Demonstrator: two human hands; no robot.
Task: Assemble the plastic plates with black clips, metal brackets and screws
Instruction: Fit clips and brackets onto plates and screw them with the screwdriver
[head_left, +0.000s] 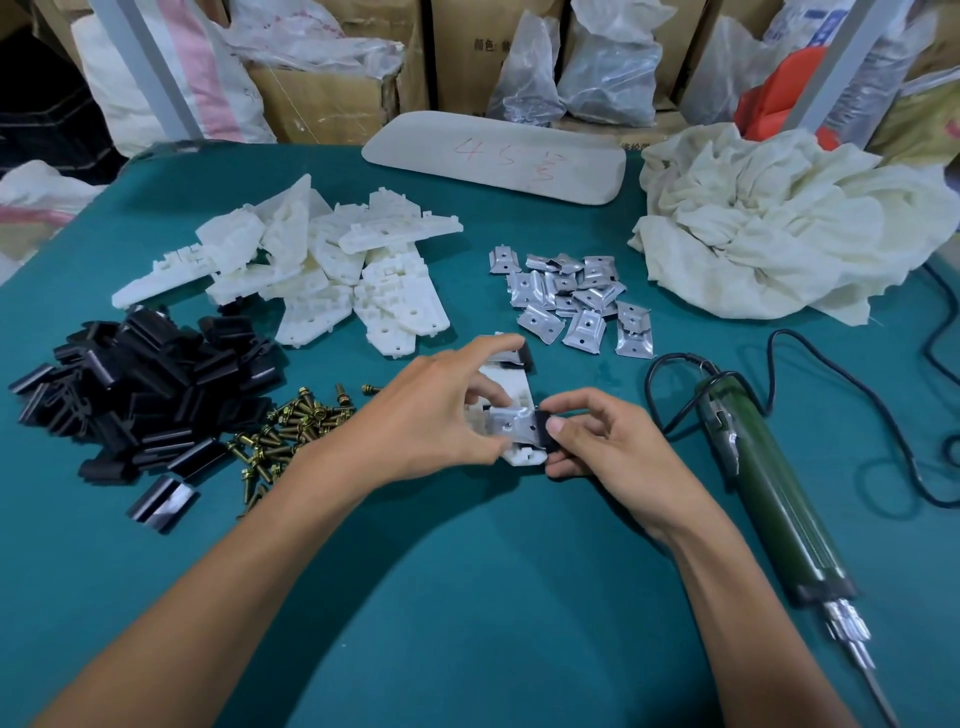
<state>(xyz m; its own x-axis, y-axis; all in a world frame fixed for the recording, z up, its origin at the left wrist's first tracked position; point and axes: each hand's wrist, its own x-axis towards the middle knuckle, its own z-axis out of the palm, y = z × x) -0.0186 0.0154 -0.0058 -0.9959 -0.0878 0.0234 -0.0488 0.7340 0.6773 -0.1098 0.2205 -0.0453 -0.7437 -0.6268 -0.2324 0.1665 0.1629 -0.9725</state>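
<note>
Both hands meet at the centre of the frame: the left hand (431, 415) grips a white plastic plate (511, 387) from its left side, fingers curled over the top edge, while the right hand (608, 447) pinches a black clip (544, 434) at the plate's right edge. A metal bracket (509, 422) lies on the plate between the two thumbs, just beside the clip. A second black piece shows at the plate's far end, partly hidden.

The step looks like seating bracket over clip before screwing. To do it well, I would hold the plate steady with the left hand, line the bracket's hole up with the plate's hole, and press it flat. The screws (291, 431) lie at centre left, the electric screwdriver (763, 478) at right, both within easy reach.
</note>
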